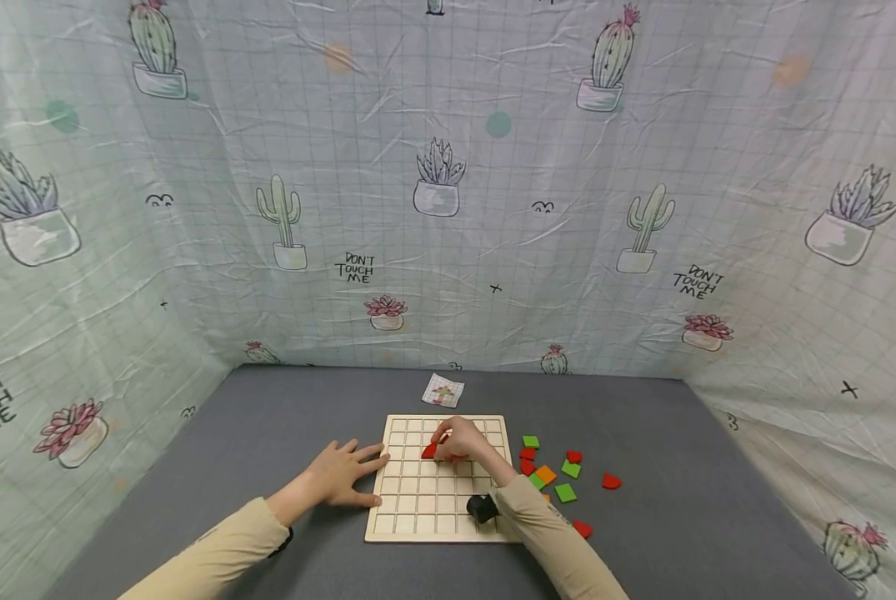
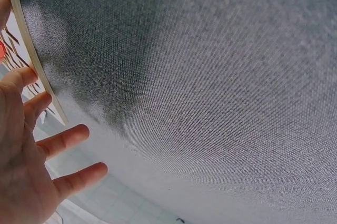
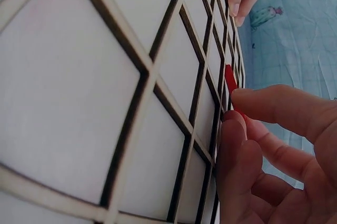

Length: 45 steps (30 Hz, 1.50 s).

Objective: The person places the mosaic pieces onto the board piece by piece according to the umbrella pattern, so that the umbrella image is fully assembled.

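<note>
A light wooden grid board lies on the grey table with red tiles in its upper middle. My right hand reaches over the board; its thumb and forefinger pinch a red tile low at the grid, as the right wrist view shows. In the head view a red tile shows at the fingertips, and the hand partly covers more red behind it. With fingers spread, my left hand rests at the board's left edge, thumb and fingertips touching the rim.
Right of the board lie several loose tiles: a green square, an orange square, a red rounded piece and others. A small picture card lies behind the board. A printed curtain encloses the table's back and sides.
</note>
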{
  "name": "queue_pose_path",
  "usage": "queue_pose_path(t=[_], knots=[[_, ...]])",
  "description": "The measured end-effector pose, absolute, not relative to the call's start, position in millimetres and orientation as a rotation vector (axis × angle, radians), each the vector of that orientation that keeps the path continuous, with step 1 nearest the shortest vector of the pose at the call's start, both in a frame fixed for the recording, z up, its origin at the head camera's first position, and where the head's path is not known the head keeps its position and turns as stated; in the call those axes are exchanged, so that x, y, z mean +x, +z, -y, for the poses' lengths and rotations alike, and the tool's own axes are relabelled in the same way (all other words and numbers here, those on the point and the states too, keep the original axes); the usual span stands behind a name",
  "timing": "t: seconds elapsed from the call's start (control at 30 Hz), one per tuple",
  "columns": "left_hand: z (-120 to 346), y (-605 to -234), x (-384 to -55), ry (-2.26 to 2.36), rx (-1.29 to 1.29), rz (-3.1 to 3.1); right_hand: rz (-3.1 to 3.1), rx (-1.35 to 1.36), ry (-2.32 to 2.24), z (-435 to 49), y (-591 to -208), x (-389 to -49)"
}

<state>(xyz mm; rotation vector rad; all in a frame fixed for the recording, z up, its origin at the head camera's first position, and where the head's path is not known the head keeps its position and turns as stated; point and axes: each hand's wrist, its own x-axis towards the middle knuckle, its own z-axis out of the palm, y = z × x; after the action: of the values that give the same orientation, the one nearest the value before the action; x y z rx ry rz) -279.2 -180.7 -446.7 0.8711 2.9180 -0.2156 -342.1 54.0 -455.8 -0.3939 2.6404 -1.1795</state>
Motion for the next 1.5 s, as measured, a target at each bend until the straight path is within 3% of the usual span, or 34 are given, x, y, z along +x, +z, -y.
queue_pose_path(t=[0.77, 1.5], knots=[[178.4, -451.0, -281.7, -0.260, 0.828, -2.925, -2.589, -0.405, -1.226, -63.3, -454.3, -344.1], [181.5, -450.0, -280.6, -0.259, 0.881, -2.930, -2.489, -0.592, -1.302, -102.8, -425.6, -320.8]])
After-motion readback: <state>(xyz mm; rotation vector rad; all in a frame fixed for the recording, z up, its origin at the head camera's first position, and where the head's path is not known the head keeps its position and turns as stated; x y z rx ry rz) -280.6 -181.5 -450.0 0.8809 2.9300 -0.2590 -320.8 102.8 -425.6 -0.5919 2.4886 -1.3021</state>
